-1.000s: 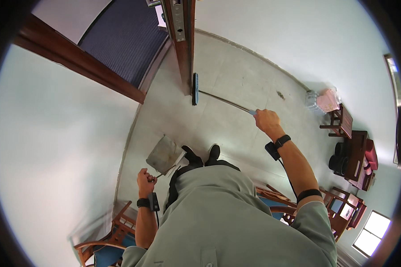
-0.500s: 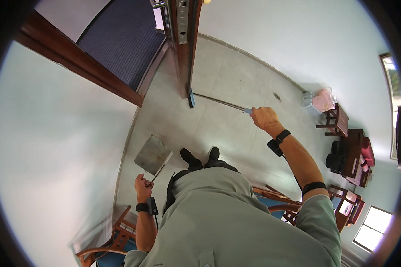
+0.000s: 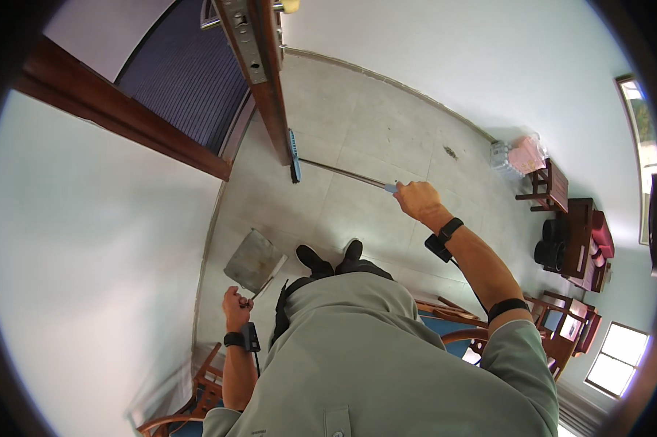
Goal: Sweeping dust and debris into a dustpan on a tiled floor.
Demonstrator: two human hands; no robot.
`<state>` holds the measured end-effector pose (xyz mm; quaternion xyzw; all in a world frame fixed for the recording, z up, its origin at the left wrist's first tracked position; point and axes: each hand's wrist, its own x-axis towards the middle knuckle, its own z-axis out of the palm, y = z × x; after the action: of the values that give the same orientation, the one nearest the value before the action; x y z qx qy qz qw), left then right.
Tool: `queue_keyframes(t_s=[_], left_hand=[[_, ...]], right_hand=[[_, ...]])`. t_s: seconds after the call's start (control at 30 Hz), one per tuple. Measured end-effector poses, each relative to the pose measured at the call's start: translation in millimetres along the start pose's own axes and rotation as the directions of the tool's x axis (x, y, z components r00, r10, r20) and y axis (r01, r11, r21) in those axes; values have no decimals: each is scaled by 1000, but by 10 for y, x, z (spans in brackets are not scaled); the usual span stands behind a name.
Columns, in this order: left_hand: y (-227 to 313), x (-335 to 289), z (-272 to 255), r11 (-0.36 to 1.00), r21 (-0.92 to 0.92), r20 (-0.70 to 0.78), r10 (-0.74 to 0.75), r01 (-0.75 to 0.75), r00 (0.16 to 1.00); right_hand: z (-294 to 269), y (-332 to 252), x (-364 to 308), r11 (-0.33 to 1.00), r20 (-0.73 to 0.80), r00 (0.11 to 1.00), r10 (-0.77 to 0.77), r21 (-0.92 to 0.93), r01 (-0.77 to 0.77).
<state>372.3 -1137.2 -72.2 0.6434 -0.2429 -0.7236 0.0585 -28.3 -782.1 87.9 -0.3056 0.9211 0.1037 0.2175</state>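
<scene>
The right hand [image 3: 418,200] is closed around the long handle of a broom [image 3: 328,169], whose blue head rests on the tiled floor [image 3: 386,138] at about eleven o'clock from the person's shoes [image 3: 330,256], just beside the foot of the wooden door [image 3: 259,65]. The left hand [image 3: 236,299] grips the stick of a metal dustpan [image 3: 252,261], which sits at nine o'clock from the shoes.

at the right of the frame, against the foot of the pale wall, a pink package [image 3: 526,154] in clear wrapping stands on the floor, touching a smaller grey-white wrapped pack [image 3: 499,154] on its left. both sit just above a dark wooden stool [image 3: 547,191], and their markings are too small to make out; no signs or screens show anywhere in view
</scene>
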Motion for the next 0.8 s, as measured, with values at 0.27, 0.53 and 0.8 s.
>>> queue_keyframes(t_s=[0.27,0.53,0.8], left_hand=[[22,-129,350,998,67,-51,23,-20,998],[5,-416,666,996,90,-112,33,-23,993],[-33,-664,1128,993,99,-167,79,-63,983]], right_hand=[[205,71,4,996,-4,1000,16,89,-16],[259,504,53,991,69,996,59,119,-67],[489,696,1040,979,62,997,-35,202,21]])
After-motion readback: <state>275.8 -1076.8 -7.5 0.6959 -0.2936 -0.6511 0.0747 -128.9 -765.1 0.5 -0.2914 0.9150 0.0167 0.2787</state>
